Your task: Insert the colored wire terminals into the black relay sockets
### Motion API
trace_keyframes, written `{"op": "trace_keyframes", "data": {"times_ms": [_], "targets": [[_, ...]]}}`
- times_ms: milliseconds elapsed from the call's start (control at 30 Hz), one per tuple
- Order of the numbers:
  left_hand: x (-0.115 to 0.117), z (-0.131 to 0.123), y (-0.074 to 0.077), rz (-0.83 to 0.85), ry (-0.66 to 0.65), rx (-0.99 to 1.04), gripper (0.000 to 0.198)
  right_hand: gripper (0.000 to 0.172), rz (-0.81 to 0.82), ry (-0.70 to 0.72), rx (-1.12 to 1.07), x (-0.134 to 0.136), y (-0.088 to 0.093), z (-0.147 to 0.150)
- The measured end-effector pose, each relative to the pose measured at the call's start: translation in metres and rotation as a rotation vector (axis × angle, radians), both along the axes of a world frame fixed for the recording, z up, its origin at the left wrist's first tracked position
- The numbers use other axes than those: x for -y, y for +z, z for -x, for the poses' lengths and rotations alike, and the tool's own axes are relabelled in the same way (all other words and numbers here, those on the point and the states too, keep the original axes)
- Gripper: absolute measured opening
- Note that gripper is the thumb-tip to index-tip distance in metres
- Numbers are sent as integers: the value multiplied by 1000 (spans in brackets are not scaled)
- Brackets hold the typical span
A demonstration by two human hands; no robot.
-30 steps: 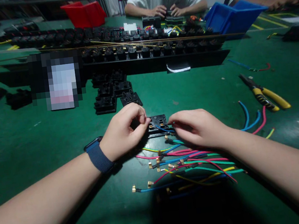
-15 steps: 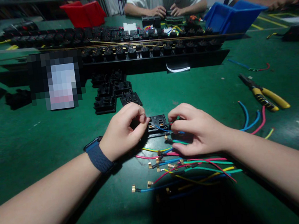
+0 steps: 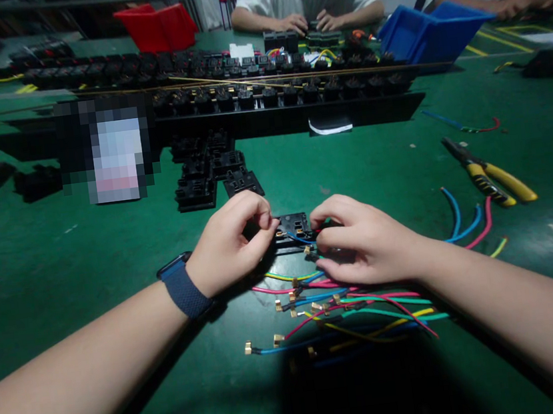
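Note:
A small black socket block (image 3: 293, 224) lies on the green mat between my hands. My left hand (image 3: 230, 243), with a blue watch band at the wrist, pinches the block's left end with closed fingers. My right hand (image 3: 364, 240) is curled at the block's right end, fingers pinched on a blue wire (image 3: 303, 237) that runs into the block. A loose bundle of coloured wires with brass terminals (image 3: 340, 313) lies just in front of both hands.
More black socket blocks (image 3: 206, 168) are piled behind my hands, before a long black rail (image 3: 283, 98) of sockets. Yellow-handled pliers (image 3: 491, 174) and a few loose wires (image 3: 470, 223) lie right. Red bin (image 3: 156, 25) and blue bin (image 3: 428, 27) stand far back, by two seated people.
My right hand has risen and curled its fingers tighter against the block's right end. My left hand has kept its hold.

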State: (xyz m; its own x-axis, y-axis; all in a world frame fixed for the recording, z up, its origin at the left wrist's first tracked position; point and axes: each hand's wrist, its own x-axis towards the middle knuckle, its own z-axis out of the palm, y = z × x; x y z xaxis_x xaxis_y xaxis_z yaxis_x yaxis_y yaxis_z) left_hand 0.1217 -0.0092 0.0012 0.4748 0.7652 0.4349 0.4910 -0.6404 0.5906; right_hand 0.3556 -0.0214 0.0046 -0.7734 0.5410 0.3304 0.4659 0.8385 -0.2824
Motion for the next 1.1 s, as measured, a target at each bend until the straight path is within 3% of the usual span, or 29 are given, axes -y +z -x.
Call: {"op": "trace_keyframes", "data": {"times_ms": [533, 1100], "targets": [[-1, 0, 1, -1, 5, -23, 16, 10, -81, -16, -28, 0, -1, 0], [-1, 0, -1, 16, -8, -9, 16, 11, -41, -6, -31, 0, -1, 0]]}}
